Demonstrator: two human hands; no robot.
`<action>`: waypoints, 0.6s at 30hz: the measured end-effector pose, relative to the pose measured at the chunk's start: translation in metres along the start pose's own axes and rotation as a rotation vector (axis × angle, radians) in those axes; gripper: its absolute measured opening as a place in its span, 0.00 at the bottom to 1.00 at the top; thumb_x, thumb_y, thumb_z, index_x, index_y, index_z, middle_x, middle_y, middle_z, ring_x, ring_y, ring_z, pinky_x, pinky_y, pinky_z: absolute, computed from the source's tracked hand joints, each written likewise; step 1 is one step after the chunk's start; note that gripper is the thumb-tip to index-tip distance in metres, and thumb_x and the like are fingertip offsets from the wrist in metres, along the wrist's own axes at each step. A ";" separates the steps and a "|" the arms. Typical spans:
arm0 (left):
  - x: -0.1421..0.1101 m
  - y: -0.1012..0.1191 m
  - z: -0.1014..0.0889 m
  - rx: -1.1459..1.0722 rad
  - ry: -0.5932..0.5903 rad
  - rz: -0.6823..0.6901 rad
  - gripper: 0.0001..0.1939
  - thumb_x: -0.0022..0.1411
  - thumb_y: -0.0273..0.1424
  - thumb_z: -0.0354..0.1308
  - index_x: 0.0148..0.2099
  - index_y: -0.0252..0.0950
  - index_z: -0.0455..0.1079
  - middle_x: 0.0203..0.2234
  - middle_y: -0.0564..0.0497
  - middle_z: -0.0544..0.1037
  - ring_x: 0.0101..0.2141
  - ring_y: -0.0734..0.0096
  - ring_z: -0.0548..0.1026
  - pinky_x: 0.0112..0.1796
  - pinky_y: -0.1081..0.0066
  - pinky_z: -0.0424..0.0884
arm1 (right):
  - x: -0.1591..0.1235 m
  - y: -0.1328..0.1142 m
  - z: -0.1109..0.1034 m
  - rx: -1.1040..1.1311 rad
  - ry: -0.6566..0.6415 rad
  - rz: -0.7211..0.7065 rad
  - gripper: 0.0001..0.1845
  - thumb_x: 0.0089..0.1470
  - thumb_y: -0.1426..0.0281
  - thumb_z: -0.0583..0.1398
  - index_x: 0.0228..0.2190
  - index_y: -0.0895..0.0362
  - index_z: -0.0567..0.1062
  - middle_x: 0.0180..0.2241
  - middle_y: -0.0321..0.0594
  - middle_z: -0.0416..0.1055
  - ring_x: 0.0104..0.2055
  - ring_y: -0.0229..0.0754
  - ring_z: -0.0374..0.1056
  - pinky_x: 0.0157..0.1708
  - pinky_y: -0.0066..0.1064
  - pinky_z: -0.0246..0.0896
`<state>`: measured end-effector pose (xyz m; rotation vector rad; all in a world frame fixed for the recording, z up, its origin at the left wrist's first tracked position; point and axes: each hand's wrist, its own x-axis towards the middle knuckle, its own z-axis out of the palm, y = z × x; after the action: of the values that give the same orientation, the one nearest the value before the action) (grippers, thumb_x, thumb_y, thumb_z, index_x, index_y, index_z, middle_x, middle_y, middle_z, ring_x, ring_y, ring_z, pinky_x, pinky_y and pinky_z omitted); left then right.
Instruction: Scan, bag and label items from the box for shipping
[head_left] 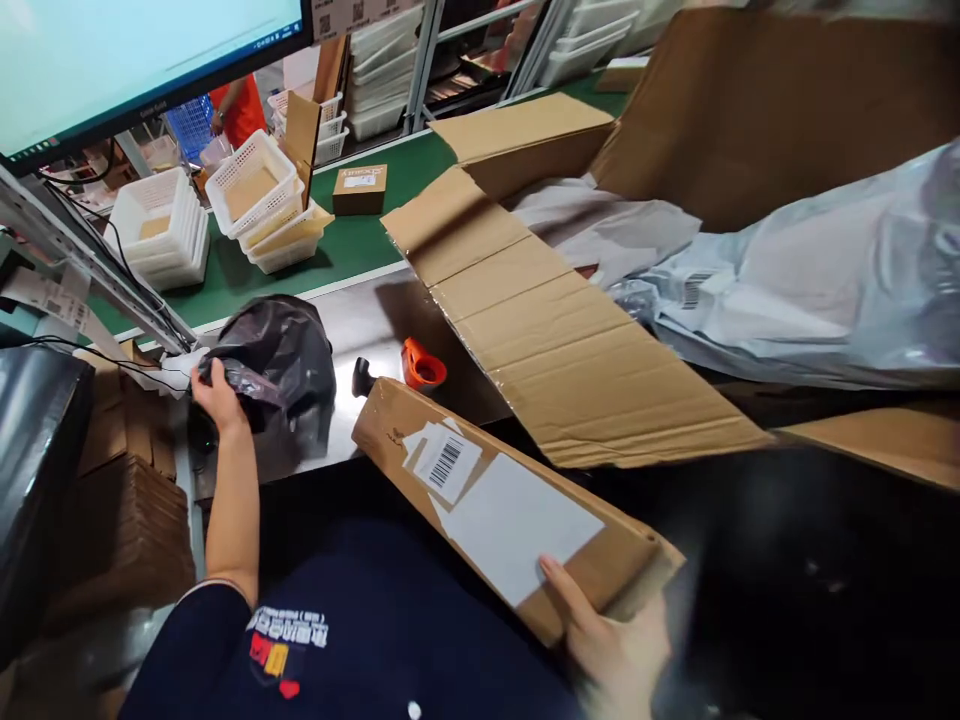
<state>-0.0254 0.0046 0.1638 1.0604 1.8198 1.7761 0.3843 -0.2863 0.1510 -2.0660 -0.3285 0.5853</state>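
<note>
My right hand (611,640) grips the near end of a long brown cardboard box (480,500), thumb on its top face. White labels, one with a barcode, are stuck on that face. The box is tilted in front of my body, its far end over the metal bench. My left hand (219,395) is closed on the edge of a dark plastic bag (289,360) at the bench's left side. Just beyond the box's far end lie an orange tape dispenser (422,365) and a small black-handled object (363,378).
A large open carton (585,360) with plastic-wrapped parcels (795,265) fills the right. White baskets (251,185) and a small box (360,190) stand on the green surface (352,245) behind. A monitor (150,60) hangs upper left; flattened cardboard (135,530) stands below. Someone in orange (240,112) is behind.
</note>
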 end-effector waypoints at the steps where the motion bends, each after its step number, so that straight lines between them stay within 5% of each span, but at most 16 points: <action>1: -0.010 -0.004 -0.004 -0.024 0.087 -0.040 0.21 0.69 0.46 0.54 0.56 0.37 0.61 0.54 0.43 0.73 0.50 0.66 0.73 0.57 0.62 0.71 | 0.000 0.000 0.000 -0.004 -0.004 0.016 0.58 0.31 0.45 0.74 0.62 0.55 0.72 0.54 0.51 0.78 0.55 0.67 0.75 0.54 0.58 0.76; 4: -0.069 -0.034 -0.014 -0.059 0.138 -0.245 0.22 0.63 0.47 0.59 0.52 0.41 0.60 0.48 0.46 0.74 0.45 0.66 0.76 0.48 0.63 0.76 | 0.001 0.004 -0.002 -0.011 -0.005 0.029 0.57 0.32 0.45 0.74 0.61 0.54 0.73 0.55 0.52 0.78 0.56 0.69 0.75 0.57 0.60 0.75; 6: -0.116 -0.060 -0.013 -0.061 0.060 -0.355 0.21 0.59 0.48 0.61 0.47 0.42 0.60 0.42 0.49 0.75 0.41 0.66 0.78 0.41 0.64 0.77 | 0.003 0.008 -0.006 -0.010 0.011 0.029 0.55 0.32 0.44 0.75 0.60 0.52 0.74 0.57 0.51 0.78 0.58 0.71 0.75 0.59 0.61 0.75; 10: -0.184 -0.096 0.012 -0.061 -0.130 -0.549 0.19 0.60 0.44 0.65 0.44 0.43 0.60 0.35 0.54 0.74 0.40 0.67 0.79 0.44 0.62 0.79 | 0.008 0.017 -0.015 0.010 0.022 0.050 0.59 0.29 0.45 0.77 0.63 0.51 0.73 0.59 0.51 0.77 0.61 0.74 0.74 0.64 0.64 0.71; 14: -0.200 -0.104 0.040 0.030 -0.238 -0.607 0.12 0.66 0.38 0.60 0.46 0.41 0.63 0.32 0.54 0.73 0.39 0.65 0.82 0.47 0.57 0.82 | 0.008 0.021 -0.024 0.025 0.038 0.080 0.63 0.29 0.46 0.77 0.66 0.51 0.70 0.63 0.52 0.75 0.63 0.75 0.72 0.66 0.69 0.66; 18: -0.192 -0.101 0.029 0.198 -0.412 -0.511 0.21 0.62 0.35 0.68 0.54 0.38 0.69 0.48 0.40 0.80 0.53 0.52 0.82 0.60 0.48 0.75 | 0.004 0.018 -0.034 0.036 0.027 0.046 0.59 0.34 0.45 0.76 0.66 0.50 0.71 0.62 0.52 0.76 0.63 0.74 0.73 0.65 0.70 0.68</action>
<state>0.0940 -0.1076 0.0187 0.8465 1.8125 1.0174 0.4053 -0.3184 0.1497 -2.0500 -0.2534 0.5861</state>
